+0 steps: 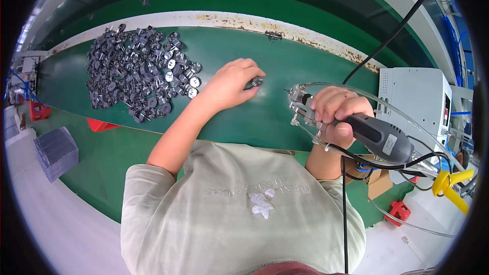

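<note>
Near the middle of the green work table (275,117), my left hand (229,85) is closed on a small dark round part (256,82) with shiny metal on it. The fingers hide much of that part. To its right, my right hand (340,108) grips a grey and black handheld power tool (387,140). Metal fittings, clear tubing and a thin tip sit at the tool's front end, which points left toward the part. The tip and the part are apart. A large pile of similar dark parts (132,71) lies on the table beyond my left forearm.
A white equipment box (412,102) stands at the right end. Black cables (402,23) and a yellow clamp handle (451,186) are near the tool. A rust-marked pale ledge (219,19) runs along the far side. Red bins (400,211) and a grey stack (56,153) stand lower.
</note>
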### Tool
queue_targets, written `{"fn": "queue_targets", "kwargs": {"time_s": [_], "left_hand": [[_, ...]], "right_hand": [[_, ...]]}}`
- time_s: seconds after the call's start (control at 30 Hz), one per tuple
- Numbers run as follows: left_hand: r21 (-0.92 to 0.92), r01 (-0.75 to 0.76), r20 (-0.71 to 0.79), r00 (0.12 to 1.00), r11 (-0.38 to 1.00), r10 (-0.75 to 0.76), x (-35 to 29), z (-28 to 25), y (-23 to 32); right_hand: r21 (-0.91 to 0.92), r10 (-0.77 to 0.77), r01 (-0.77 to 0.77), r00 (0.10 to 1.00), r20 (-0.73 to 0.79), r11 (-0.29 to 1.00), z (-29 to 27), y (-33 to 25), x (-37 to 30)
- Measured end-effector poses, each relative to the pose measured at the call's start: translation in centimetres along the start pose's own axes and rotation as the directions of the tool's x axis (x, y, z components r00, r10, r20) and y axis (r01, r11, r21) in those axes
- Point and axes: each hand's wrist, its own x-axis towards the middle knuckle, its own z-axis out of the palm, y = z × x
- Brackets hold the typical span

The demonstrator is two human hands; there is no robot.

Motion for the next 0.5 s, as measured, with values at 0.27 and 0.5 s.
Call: {"fn": "queue_targets", "kwargs": {"time_s": [0.27, 0.5], "left_hand": [[-0.071, -0.180, -0.195, 0.967, 0.981, 0.164, 1.0, 2.9, 0.2], [-0.047, -0.189, -0.145, 0.973, 0.981, 0.180, 0.8, 2.9, -0.2]], "right_hand": [[0.033, 0.047, -0.047, 0.999, 0.014, 0.998, 0.3, 0.9, 0.1], [0.145, 0.063, -0.057, 0.997, -0.038, 0.988, 0.7, 1.8, 0.3]]}}
